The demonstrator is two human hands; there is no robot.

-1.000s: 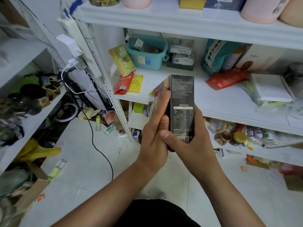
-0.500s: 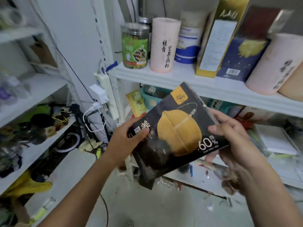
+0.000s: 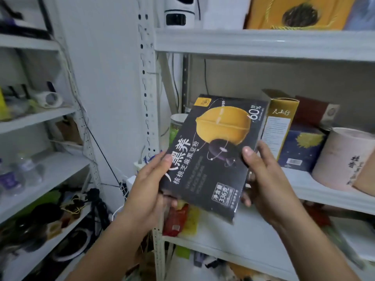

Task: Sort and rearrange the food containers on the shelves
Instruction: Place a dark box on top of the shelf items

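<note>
Green jar mostly hidden behind black box. Fingers of left hand, right hand mostly hidden behind box. Box fine print illegible. Tan cylinder cut by right edge.

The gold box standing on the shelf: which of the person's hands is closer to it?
Right. The right hand grips the black box at its right edge, just below the gold box; the left hand holds the opposite edge, farther left.

I hold the black food box tilted before the shelf (yellow bowl pictured, front facing me).
</note>
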